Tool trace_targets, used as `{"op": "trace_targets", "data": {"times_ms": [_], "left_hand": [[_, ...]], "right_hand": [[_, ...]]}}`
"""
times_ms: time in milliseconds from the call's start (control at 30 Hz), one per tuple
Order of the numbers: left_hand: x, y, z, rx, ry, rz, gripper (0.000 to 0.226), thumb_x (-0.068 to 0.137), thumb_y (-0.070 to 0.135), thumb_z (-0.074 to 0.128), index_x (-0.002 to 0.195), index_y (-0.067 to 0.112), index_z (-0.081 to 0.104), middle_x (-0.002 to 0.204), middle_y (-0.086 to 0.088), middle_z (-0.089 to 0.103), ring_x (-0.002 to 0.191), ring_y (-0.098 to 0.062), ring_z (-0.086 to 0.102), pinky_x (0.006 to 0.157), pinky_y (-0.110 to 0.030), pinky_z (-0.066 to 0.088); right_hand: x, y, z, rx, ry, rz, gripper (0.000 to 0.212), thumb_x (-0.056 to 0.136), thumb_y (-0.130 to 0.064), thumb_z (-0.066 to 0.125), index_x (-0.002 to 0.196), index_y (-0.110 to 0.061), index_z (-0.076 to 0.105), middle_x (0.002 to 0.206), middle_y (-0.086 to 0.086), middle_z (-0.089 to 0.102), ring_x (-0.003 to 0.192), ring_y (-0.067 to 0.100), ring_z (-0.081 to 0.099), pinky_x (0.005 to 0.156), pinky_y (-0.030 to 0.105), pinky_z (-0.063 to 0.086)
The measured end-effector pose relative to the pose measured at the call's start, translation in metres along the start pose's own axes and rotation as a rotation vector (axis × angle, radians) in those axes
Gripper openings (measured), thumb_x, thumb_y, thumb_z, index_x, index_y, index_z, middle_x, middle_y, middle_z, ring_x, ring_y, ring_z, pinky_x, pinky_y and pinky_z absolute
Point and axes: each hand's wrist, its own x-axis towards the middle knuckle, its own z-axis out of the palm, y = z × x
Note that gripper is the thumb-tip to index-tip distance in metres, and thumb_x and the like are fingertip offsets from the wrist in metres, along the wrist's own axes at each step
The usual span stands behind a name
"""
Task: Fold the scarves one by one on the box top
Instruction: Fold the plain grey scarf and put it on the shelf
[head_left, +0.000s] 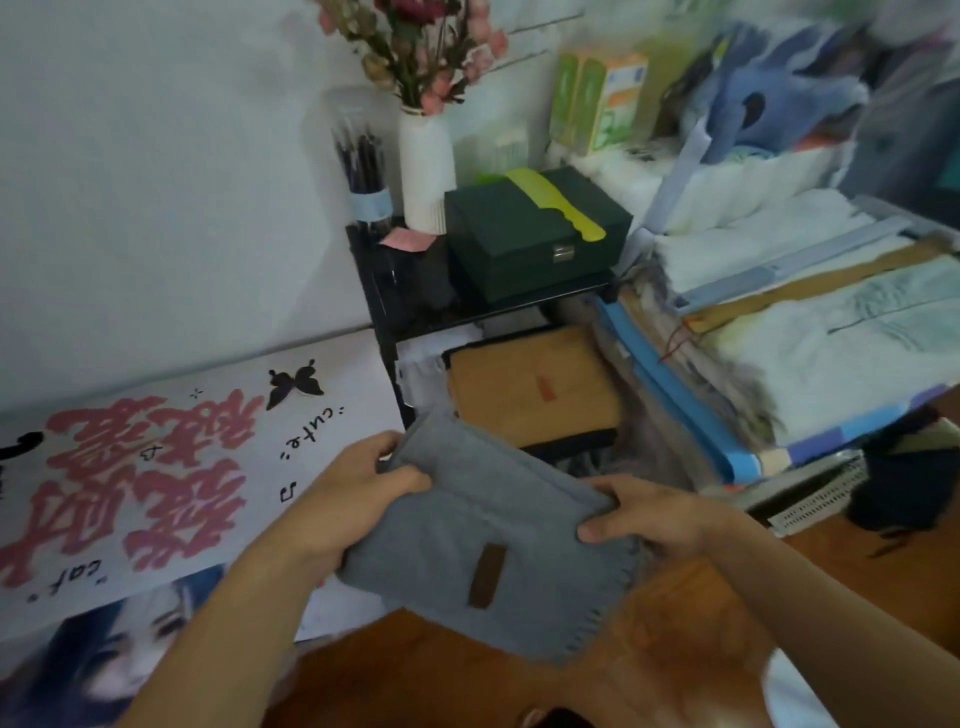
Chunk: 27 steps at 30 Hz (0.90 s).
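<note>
Green comb (558, 208) atop dark box (535, 244) — vase (426, 171) beside.

The light is soft and even, with only weak shadows. The whole picture is a little blurred, more at the upper right corner, and the edges bend.

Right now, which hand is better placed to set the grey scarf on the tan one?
Right hand, probably: it grips the grey scarf on the side nearer the tan scarf.
</note>
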Motion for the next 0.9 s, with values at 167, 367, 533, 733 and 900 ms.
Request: {"op": "trace_targets", "data": {"times_ms": [167,367,533,733,900], "left_hand": [[-0.006,-0.009,0.045,-0.159,-0.008,0.012,0.027,0.090,0.005,0.066,0.113,0.020,0.066,0.105,-0.007,0.075,0.097,-0.029,0.072,0.092,-0.059,0.054],[-0.009,0.025,0.045,0.286,-0.111,0.296,0.032,0.088,0.003,0.068,0.099,0.033,0.065,0.098,0.000,0.069,0.091,-0.017,0.068,0.082,-0.043,0.056],[-0.012,0.042,0.044,0.412,-0.151,0.419,0.032,0.087,0.003,0.066,0.106,0.028,0.064,0.097,0.001,0.068,0.091,-0.023,0.067,0.080,-0.052,0.055],[-0.004,0.032,0.028,0.244,-0.014,0.367,0.030,0.086,0.007,0.070,0.096,0.035,0.067,0.101,-0.002,0.070,0.096,-0.019,0.068,0.089,-0.048,0.055],[0.001,0.002,0.037,-0.084,0.022,0.223,0.032,0.080,0.024,0.080,0.108,0.035,0.068,0.117,-0.001,0.070,0.107,-0.023,0.068,0.093,-0.051,0.054]], "right_hand": [[-0.009,0.021,-0.042,0.210,0.046,0.016,0.057,0.085,-0.021,0.077,0.137,-0.010,0.057,0.133,0.016,0.063,0.123,0.036,0.060,0.107,0.058,0.044],[-0.005,-0.017,-0.049,-0.715,-0.088,0.034,0.098,0.063,-0.061,0.085,0.145,-0.043,0.034,0.148,-0.014,0.043,0.135,0.009,0.043,0.114,0.039,0.040],[0.004,-0.034,-0.012,-0.787,-0.082,-0.363,0.093,0.077,-0.043,0.084,0.149,-0.043,0.026,0.154,-0.013,0.028,0.142,0.004,0.024,0.119,0.029,0.022],[-0.003,-0.012,-0.033,-0.553,-0.030,-0.100,0.056,0.082,-0.031,0.081,0.130,-0.033,0.053,0.124,-0.015,0.063,0.112,0.000,0.060,0.101,0.037,0.052],[-0.022,0.005,-0.060,-0.242,0.105,-0.091,0.040,0.085,-0.028,0.078,0.123,-0.023,0.065,0.121,-0.006,0.069,0.113,0.012,0.065,0.101,0.039,0.052]]}}
